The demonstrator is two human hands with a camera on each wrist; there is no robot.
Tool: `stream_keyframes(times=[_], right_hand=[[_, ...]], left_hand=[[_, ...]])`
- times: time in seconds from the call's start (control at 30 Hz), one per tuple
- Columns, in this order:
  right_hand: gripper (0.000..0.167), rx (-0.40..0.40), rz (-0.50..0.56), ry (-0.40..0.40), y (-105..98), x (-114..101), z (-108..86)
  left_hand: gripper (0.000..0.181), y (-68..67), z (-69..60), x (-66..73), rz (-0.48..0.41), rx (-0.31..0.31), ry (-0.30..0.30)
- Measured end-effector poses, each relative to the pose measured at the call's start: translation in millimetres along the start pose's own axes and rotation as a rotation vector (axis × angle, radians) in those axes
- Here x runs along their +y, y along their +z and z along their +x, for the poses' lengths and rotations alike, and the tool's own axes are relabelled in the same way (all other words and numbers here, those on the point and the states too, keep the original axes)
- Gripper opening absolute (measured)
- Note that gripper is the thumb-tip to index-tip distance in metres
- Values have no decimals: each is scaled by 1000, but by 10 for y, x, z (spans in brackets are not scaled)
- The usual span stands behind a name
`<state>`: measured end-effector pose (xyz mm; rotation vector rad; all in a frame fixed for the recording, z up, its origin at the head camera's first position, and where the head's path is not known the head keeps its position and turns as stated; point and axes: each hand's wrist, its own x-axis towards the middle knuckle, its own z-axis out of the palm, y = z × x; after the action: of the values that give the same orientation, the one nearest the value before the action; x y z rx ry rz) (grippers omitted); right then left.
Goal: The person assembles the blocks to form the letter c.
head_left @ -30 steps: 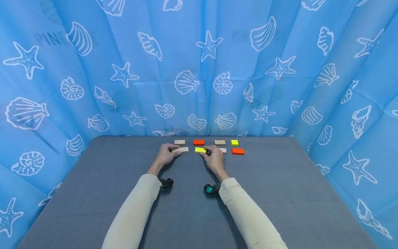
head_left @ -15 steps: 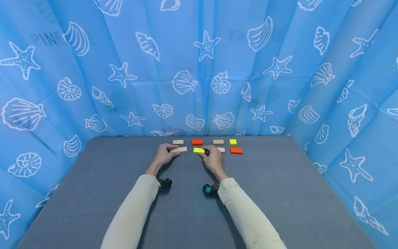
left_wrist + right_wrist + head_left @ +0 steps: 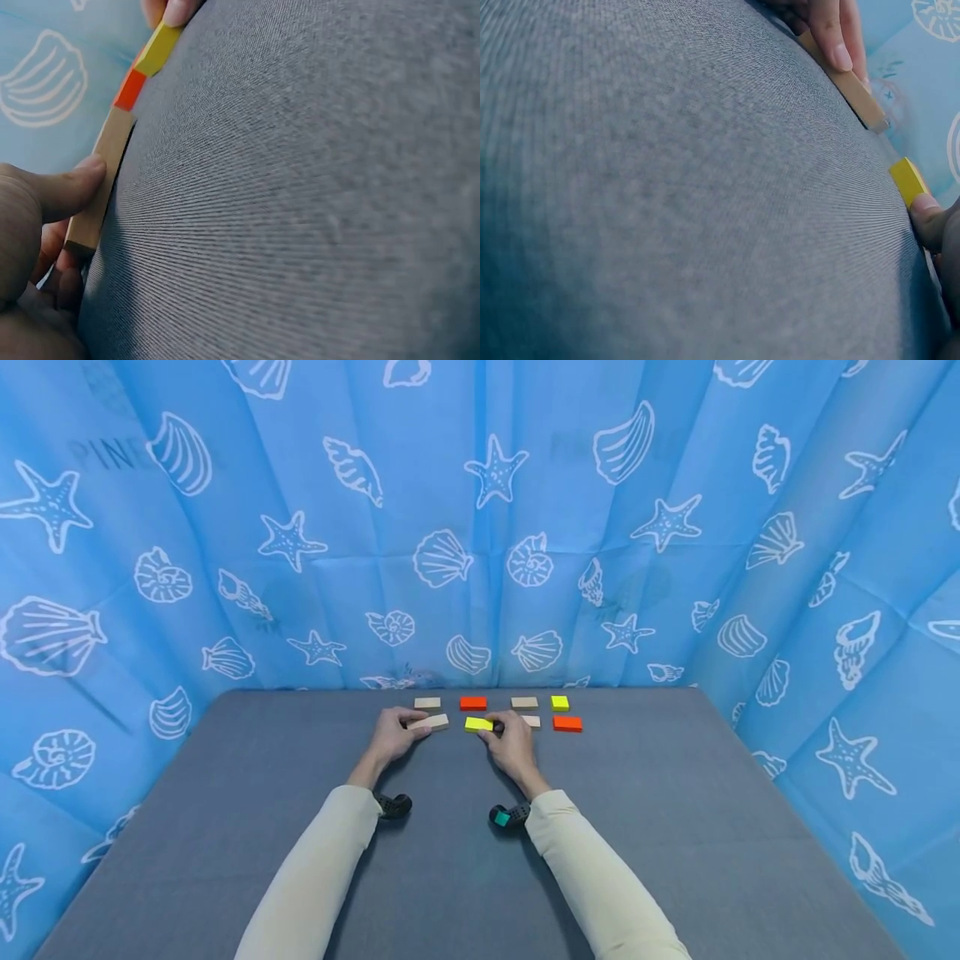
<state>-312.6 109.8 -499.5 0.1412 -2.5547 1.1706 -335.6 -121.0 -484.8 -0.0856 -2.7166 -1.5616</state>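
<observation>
Behind, red block (image 3: pixel 473 703), curtain (image 3: pixel 480 585), hands (image 3: pixel 391 735) (image 3: pixel 513 743) pinching wooden block (image 3: pixel 435 722) left, yellow block (image 3: pixel 477 725) right

Left hand (image 3: pixel 392 737) is pinching one end of a pale block (image 3: pixel 433 722), right hand (image 3: pixel 512 745) has a yellow block (image 3: pixel 477 725). Second pale block (image 3: pixel 532 722) half-hidden, orange block (image 3: pixel 567 723) further right, row of four blocks (image 3: pixel 473 703) behind, grey worktop (image 3: pixel 637 843), blue seashell curtain (image 3: pixel 491 602).

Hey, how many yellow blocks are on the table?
2. The right hand holds one yellow block in the near row; the other yellow block lies at the right end of the far row.
</observation>
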Motion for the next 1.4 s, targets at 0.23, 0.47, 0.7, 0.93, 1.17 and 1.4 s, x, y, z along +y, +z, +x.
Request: stream_keyframes(times=[0.23, 0.47, 0.7, 0.93, 1.17, 1.4], right_hand=[[24, -12, 21, 4, -3, -16, -6], [25, -11, 17, 7, -6, -16, -5], [25, -16, 13, 6, -8, -10, -13], [26, -20, 13, 11, -16, -14, -31], [27, -20, 14, 18, -16, -8, -39], [25, -15, 14, 1, -10, 7, -36]], left_hand=[[28, -16, -132, 13, -62, 71, 13], [27, -30, -335, 45, -40, 117, -14], [26, 11, -489, 101, 31, 141, -80], [28, 38, -572, 118, 112, 161, -111], [33, 22, -652, 188, 182, 154, -129], [36, 25, -712, 210, 219, 147, -147]])
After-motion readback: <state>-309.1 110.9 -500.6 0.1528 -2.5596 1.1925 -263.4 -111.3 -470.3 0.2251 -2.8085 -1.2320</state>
